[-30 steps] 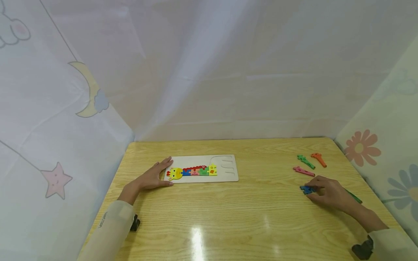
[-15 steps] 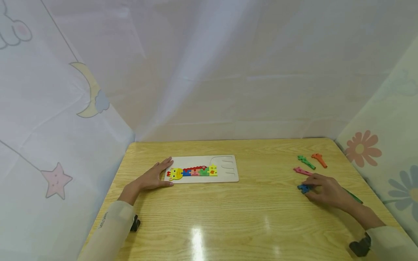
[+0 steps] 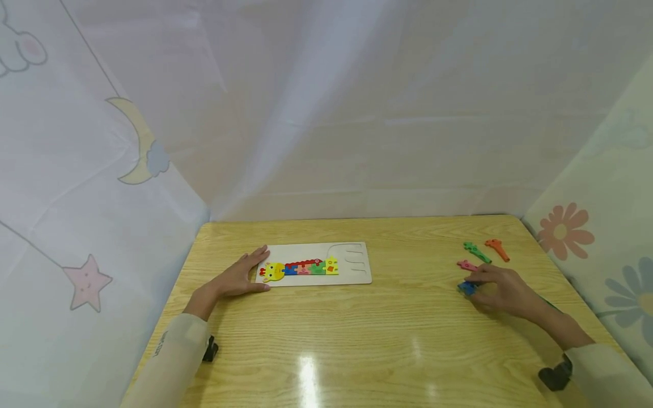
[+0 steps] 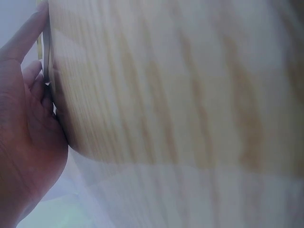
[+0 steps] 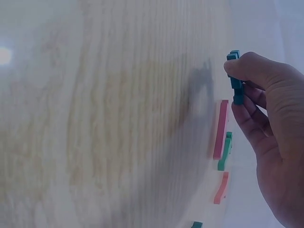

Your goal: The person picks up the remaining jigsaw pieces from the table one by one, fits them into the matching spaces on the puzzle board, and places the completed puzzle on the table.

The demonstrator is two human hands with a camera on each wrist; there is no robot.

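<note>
Board [image 3: 306, 250] lying flat on the left half of the table [image 3: 357, 328], toward the far edge, with a yellow giraffe head [image 3: 274, 272] at its left end, then blue, pink, green and yellow blocks [image 3: 317, 269] in a row rightward, a red strip [image 3: 305, 263] along their far side, and drawn outlines on the right end. Left hand [image 3: 237, 277] at the board's left edge, fingers and thumb spread wide, touching near the far and near corners. Well apart at right, right hand [image 3: 502, 290] with thumb and fingertips closed together, pinching a blue piece [image 3: 466, 288] raised off the table. Just beyond, a pink piece [image 3: 466, 264], partly hidden by the fingers; farther back, a light green piece [image 3: 478, 253], and to its right an orange piece [image 3: 497, 250]. Nearer, a dark green piece [image 3: 551, 305], mostly hidden behind the wrist.
</note>
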